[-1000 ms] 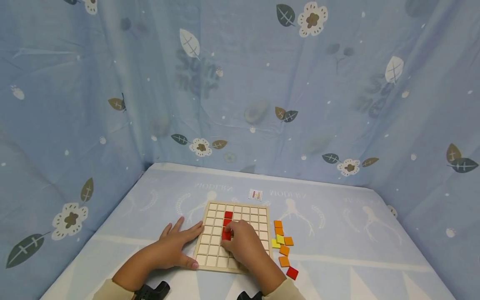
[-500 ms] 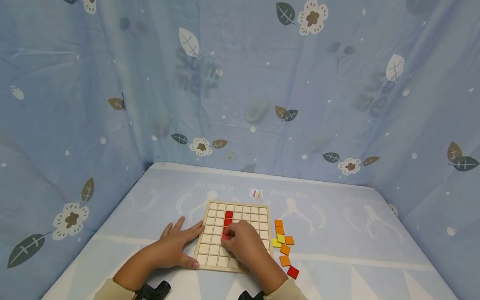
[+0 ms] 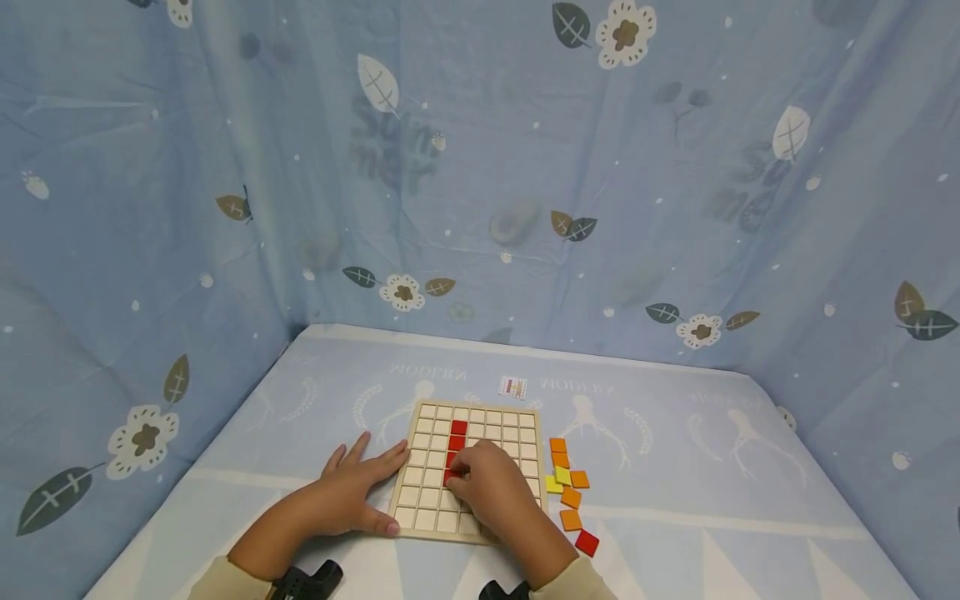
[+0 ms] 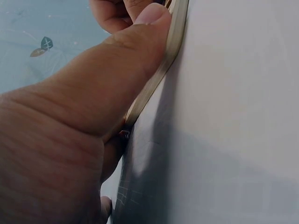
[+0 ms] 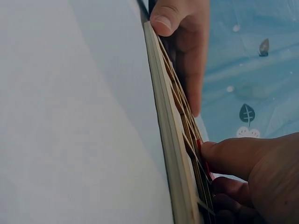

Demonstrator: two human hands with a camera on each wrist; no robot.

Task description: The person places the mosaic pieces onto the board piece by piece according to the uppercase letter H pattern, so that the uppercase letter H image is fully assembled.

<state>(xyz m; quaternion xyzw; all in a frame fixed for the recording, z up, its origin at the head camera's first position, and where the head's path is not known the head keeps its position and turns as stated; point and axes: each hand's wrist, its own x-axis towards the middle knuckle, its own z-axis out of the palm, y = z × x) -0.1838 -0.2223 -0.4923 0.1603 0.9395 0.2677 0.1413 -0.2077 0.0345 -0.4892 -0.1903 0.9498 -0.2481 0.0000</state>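
Note:
A wooden grid board (image 3: 427, 473) with square cells lies on the table. A column of red tiles (image 3: 458, 442) sits in its cells, left of the middle. My right hand (image 3: 491, 483) is over the board, thumb and fingers pinching a red square tile (image 5: 200, 146) low in that column; the palm covers several cells. With fingers spread, my left hand (image 3: 352, 487) rests against the board's left edge, its thumb near the front left corner. In the left wrist view, the thumb (image 4: 140, 39) lies along the board's rim.
Right of the board lie loose orange tiles (image 3: 571, 497), yellow tiles (image 3: 553, 485) and one red tile (image 3: 587, 543). A small printed card (image 3: 513, 387) lies behind the board. Patterned blue cloth (image 3: 480, 167) hangs around the table's back and sides.
The right thumb and fingertips have shifted very slightly at the lower red tile. The left hand keeps its place at the board's edge.

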